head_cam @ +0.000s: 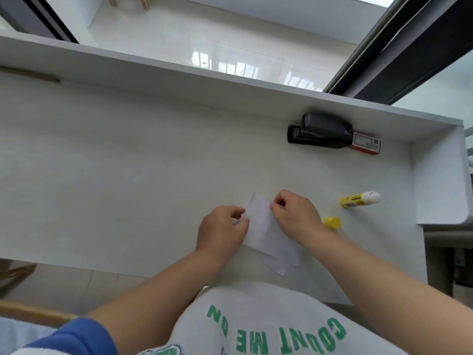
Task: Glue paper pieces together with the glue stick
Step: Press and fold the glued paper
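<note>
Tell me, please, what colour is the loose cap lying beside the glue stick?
The cap is yellow, clearest in the head view, matching the glue stick body.

white paper pieces (266,231): overlapped, flat on desk | glue stick (359,199): yellow, uncapped, lying | cap (332,222): apart

A home study corner, it seems: a white desk (128,162) with a raised back ledge stands by a sliding glass door, glossy floor tiles beyond; a black stapler (322,134) and staple box (366,144) sit against the ledge
</note>
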